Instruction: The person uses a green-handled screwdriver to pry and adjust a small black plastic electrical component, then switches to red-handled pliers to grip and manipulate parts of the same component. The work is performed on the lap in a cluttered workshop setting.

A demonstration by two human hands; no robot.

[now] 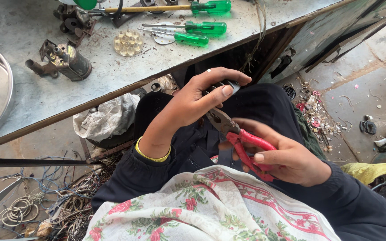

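The right hand (291,158) is wrapped around the red handles of a pair of pliers (242,138), fingers and thumb curled tight on the grips, held over the person's lap just below the edge of the counter (32,93). The metal nose of the pliers points up and left toward the left hand (197,100), which is closed around a small dark part (229,85); thumb and fingers pinch it, and it is mostly hidden, so what it is cannot be told. The plier tip seems to meet that part under the left fingers, though the contact itself is covered. A yellow band (150,156) sits on the left wrist.

On the counter, well apart from both hands, lie three green-handled screwdrivers (197,33), a round pale disc with small cups (128,43), a rusty metal fitting (63,60) and the rim of a steel bowl (5,89). A floral cloth (211,209) covers the lap, and coils of wire (68,203) lie on the floor at the left
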